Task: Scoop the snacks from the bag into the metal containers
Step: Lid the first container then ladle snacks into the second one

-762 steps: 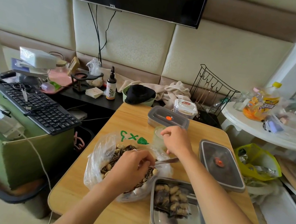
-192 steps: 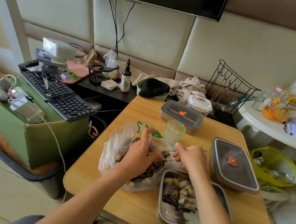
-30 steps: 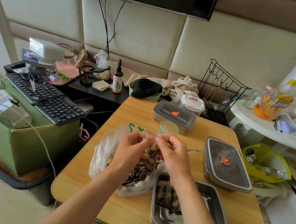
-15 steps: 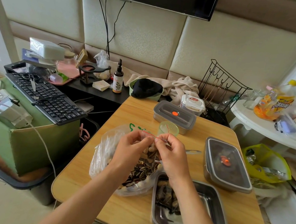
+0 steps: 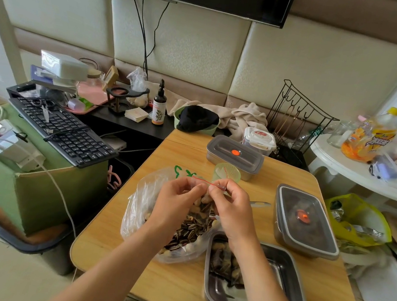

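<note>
Red thin band [image 5: 204, 182] pinched between fingertips of left hand [image 5: 176, 199] and right hand [image 5: 234, 207], frame centre, over clear plastic bag of seeds and peanuts [image 5: 139, 210]. We advise gentle stretch, bag mouth upright; part-filled steel tray [image 5: 287, 275] lower right.

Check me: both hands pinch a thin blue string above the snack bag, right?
No: the head view shows the string is red, not blue. The left hand and right hand do pinch it above the snack bag.
</note>
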`<state>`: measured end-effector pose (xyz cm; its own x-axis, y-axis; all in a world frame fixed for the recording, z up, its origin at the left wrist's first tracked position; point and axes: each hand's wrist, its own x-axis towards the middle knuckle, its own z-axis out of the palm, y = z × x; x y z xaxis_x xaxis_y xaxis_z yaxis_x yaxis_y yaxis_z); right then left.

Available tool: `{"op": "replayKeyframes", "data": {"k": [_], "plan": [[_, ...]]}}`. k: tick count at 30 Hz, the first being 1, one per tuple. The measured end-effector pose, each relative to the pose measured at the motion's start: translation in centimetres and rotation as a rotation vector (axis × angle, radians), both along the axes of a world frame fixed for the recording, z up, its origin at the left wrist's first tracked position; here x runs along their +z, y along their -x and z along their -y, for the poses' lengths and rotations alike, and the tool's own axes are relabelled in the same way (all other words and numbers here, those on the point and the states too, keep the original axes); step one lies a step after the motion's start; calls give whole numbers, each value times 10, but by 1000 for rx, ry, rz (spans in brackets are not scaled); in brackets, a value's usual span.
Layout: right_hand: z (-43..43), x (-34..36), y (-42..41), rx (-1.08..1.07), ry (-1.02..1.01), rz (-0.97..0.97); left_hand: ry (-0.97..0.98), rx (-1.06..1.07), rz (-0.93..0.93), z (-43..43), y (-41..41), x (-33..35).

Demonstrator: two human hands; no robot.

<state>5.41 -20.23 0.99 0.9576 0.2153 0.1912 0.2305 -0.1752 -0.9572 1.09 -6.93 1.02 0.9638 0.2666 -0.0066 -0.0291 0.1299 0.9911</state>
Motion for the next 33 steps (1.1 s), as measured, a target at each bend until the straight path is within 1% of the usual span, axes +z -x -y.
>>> {"op": "replayKeyframes", "data": {"k": [10, 16, 20, 24, 28, 33], "plan": [[3, -5, -5, 18, 38, 34, -9, 7, 0, 1, 1, 3], [3, -6, -7, -18, 44, 57, 6, 2, 3, 3, 2, 3], [4, -7, -7, -36, 36, 48, 25, 29, 0, 2, 0, 2], [2, -6, -6, 21, 10, -1, 38, 31, 2, 1, 0, 2], [2, -9, -7, 15, 49, 39, 13, 28, 11, 1, 2, 3], [1, -11, -8, -3, 37, 68, 8, 10, 10, 1, 1, 0]]}}
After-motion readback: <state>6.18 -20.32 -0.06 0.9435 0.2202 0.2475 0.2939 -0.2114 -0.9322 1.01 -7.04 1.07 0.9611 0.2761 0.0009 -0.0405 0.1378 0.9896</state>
